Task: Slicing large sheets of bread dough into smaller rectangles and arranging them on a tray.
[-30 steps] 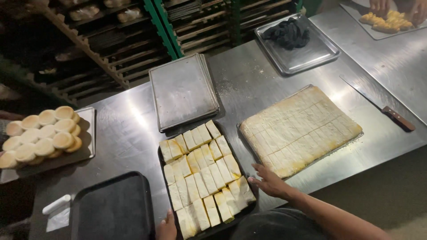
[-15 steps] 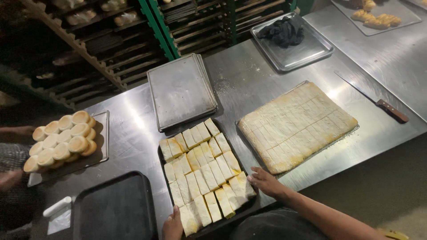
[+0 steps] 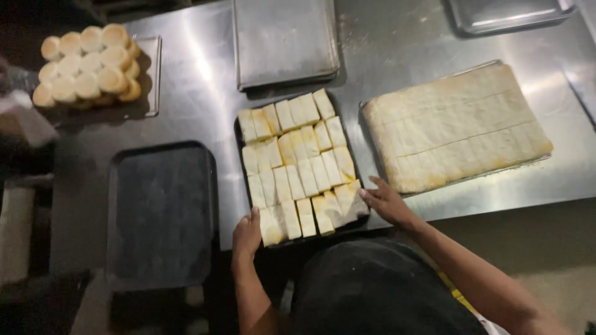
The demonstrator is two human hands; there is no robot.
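1. Head view looks straight down on a big stainless steel table (image 3: 205, 118), so that's the backdrop for everything.
2. Biggest item on it is the uncut-looking scored slab of pale baked dough (image 3: 456, 127) on its sheet, off to the right.
3. Left of centre sits an empty dark tray (image 3: 161, 214), hanging a bit over the near edge. An empty silver tray (image 3: 284, 40) sits at the far side, and another one (image 3: 506, 13) peeks in at the top right.
4. The tray of cut bread pieces (image 3: 298, 164) is dead centre, right in front of the person, its near end at the table edge.
5. A pile of round buns (image 3: 87, 65) sits on a small tray at the far left.
6. Left hand (image 3: 247, 236) is curled on the near left corner of the bread tray, fingers wrapped at the rim. Right hand (image 3: 388, 201) lies flattish against the near right corner, touching the end pieces; can't tell if it's actually clamped on the rim.
7. My take: if that tray's getting lifted or slid, get both hands properly under the rim and keep it level, since the near-row pieces look loose and tilted.
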